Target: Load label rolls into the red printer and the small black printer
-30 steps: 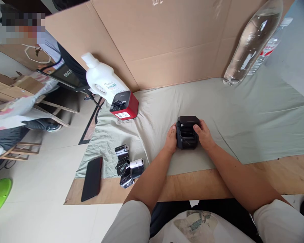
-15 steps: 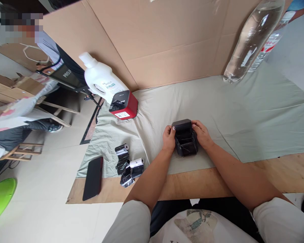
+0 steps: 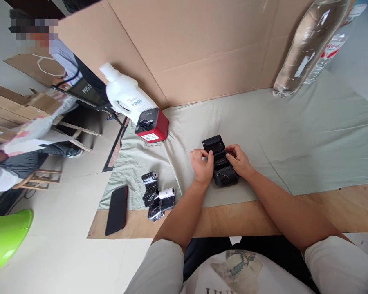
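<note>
black printer lid — now swung open | left hand — shifted onto it

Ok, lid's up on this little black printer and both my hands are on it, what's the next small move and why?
Probably reach the left hand over for the white paper roll. The black printer lies on the cloth with its lid swung back, the bay looks empty as far as it shows, and the right hand already steadies the body.
</note>
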Motion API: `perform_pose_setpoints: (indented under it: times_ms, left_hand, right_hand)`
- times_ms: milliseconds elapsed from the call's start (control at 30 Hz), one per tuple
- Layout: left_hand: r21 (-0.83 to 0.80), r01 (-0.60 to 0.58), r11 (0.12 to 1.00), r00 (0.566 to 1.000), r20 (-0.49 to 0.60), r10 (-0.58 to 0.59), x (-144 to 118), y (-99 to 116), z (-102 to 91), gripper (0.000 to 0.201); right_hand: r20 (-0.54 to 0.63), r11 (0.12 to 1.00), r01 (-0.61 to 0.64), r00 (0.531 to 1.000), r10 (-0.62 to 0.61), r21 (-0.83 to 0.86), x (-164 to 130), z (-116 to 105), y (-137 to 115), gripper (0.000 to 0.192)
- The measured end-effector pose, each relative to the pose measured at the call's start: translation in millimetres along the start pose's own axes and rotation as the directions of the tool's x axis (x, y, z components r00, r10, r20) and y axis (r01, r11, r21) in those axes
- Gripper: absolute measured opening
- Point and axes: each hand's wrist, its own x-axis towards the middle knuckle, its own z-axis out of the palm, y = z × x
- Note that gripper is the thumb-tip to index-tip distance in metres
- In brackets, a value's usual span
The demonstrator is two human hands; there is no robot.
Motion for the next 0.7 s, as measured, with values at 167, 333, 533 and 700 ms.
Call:
perform_pose_setpoints:
  times_ms: [167,333,533,700]
  left_hand:
    - [0.271,-0.202,0.941,0.915,0.395,0.082,-1.2,21.5,-7.2,0.006]
    - [0.254,-0.290,0.923,0.816,0.569,0.100,3.7,27.6,-1.4,0.027]
    - [0.084,-0.242,0.967,0.775,0.617,0.140,7.0,24.6,8.1,0.048]
    - [0.190,-0.268,0.945,0.752,0.653,0.082,5.5,22.5,5.7,0.043]
  right_hand:
    - [0.008,0.994,0.064,0.998,-0.064,-0.094,0.1,-2.2,-4.1,0.028]
    - [0.017,0.992,0.084,0.996,-0.082,-0.096,1.8,-2.6,-4.6,0.042]
    - [0.027,0.992,0.094,0.995,-0.092,-0.086,3.6,-3.4,-3.1,0.053]
    - [0.020,0.990,0.095,0.995,-0.093,-0.106,3.1,-4.8,-3.6,0.054]
